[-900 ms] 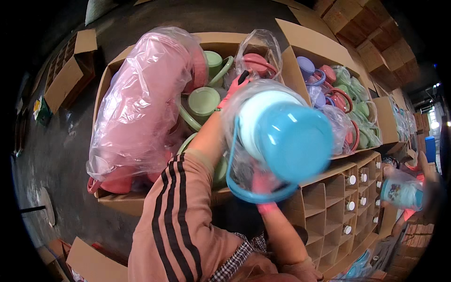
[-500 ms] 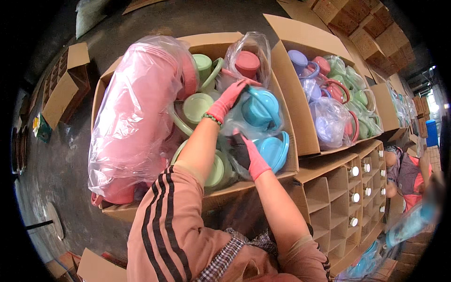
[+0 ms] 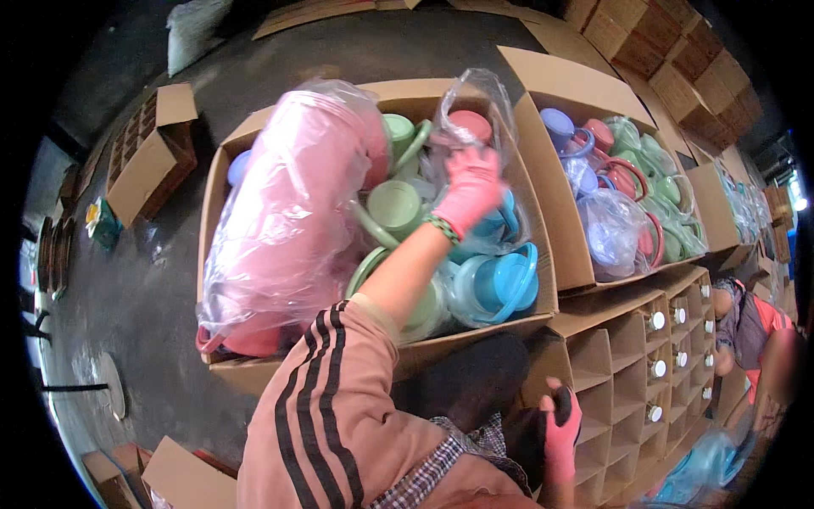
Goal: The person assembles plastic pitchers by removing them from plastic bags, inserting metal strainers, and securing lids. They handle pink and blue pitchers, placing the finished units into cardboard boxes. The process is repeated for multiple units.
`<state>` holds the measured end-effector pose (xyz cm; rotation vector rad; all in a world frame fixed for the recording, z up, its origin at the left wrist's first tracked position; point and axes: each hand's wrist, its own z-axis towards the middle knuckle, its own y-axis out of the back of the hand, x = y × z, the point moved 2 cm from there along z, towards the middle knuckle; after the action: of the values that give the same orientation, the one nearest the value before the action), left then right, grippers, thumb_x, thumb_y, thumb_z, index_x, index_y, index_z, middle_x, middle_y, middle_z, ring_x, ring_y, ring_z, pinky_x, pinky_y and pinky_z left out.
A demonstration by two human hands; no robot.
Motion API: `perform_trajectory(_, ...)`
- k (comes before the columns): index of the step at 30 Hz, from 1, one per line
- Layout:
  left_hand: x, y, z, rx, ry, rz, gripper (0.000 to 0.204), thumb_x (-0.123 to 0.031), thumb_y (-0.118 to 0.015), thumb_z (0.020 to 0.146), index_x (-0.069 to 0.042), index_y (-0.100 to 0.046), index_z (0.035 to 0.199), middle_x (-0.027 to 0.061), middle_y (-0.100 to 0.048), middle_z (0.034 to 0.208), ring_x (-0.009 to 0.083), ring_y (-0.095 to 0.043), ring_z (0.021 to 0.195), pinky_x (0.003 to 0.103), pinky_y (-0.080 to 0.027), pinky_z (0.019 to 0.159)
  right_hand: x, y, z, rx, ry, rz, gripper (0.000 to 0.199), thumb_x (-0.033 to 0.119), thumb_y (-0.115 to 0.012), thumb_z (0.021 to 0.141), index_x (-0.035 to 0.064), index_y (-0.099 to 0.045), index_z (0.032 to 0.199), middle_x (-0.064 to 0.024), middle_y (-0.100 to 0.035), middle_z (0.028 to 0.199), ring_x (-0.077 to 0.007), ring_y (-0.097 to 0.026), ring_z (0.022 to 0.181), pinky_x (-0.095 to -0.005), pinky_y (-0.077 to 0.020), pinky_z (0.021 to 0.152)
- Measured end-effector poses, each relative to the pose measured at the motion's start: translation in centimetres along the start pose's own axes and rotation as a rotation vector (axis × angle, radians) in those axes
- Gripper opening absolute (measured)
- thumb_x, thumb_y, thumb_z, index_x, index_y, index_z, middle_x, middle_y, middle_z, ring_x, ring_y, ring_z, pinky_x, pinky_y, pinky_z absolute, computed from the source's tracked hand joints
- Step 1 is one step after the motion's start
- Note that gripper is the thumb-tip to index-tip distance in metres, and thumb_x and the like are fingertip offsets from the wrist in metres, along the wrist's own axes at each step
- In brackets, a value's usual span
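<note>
My left hand (image 3: 471,191), in a pink glove, is over the far right part of an open carton (image 3: 381,360). It reaches a red-lidded jug (image 3: 468,127) in a clear plastic bag (image 3: 487,85); motion blur hides whether the fingers grip the bag. Just below that hand sit a bagged blue jug (image 3: 487,227) and another blue jug (image 3: 502,284) with a looped handle. Green-lidded jugs (image 3: 394,206) stand to its left. My right hand (image 3: 560,428), gloved in pink and black, is near my body, fingers loosely curved with nothing visible in them.
A large pink bagged stack (image 3: 292,182) fills the carton's left side. Another carton (image 3: 555,229) of colourful jugs stands to the right. Below it is a divided carton (image 3: 627,339) with several white-capped bottles. Another person (image 3: 755,331) is at the far right.
My left hand has moved from the blue jug away from me to the red-lidded one. My right hand has left the blue jugs and drawn back toward my body. The view has shifted slightly.
</note>
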<state>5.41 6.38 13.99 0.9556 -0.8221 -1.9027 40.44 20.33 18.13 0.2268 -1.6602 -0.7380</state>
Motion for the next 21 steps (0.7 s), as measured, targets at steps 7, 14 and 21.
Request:
perform_trajectory(7,-7.0,22.0,-1.4,0.676,-0.295,-0.301,0.065,-0.052,-0.053,0.072,-0.005,-0.046,0.117,0.0161,-0.051,0.112,0.0275,-0.049,0.104,0.035,-0.039,0.088,2.2,-0.5,-2.5,0.042,0.132,-0.006,0.026,0.008,-0.059,0.073,0.0002,-0.053,0.097,-0.0124,-0.056,0.098,-0.0268,-0.051,0.096,-0.0329,-0.0383,0.084)
perform_trajectory(14,15.4,30.4,-8.8,0.639,0.234,0.358,0.090,-0.057,-0.064,0.057,-0.007,-0.033,0.126,0.0242,-0.040,0.121,0.0344,-0.042,0.111,0.037,-0.035,0.091,1.5,0.0,-5.5,0.185,0.299,-0.142,0.028,0.017,-0.062,0.071,0.0010,-0.052,0.093,-0.0132,-0.054,0.093,-0.0324,-0.050,0.088,-0.0368,-0.0404,0.078)
perform_trajectory(21,15.2,31.4,-13.1,0.570,0.337,-0.036,0.036,-0.029,-0.056,0.076,0.001,-0.056,0.096,0.0125,-0.059,0.087,0.0222,-0.056,0.079,0.032,-0.043,0.071,2.8,1.0,-7.6,0.193,0.344,0.001,0.027,0.017,-0.061,0.072,0.0004,-0.054,0.092,-0.0152,-0.055,0.091,-0.0327,-0.051,0.087,-0.0348,-0.0412,0.077)
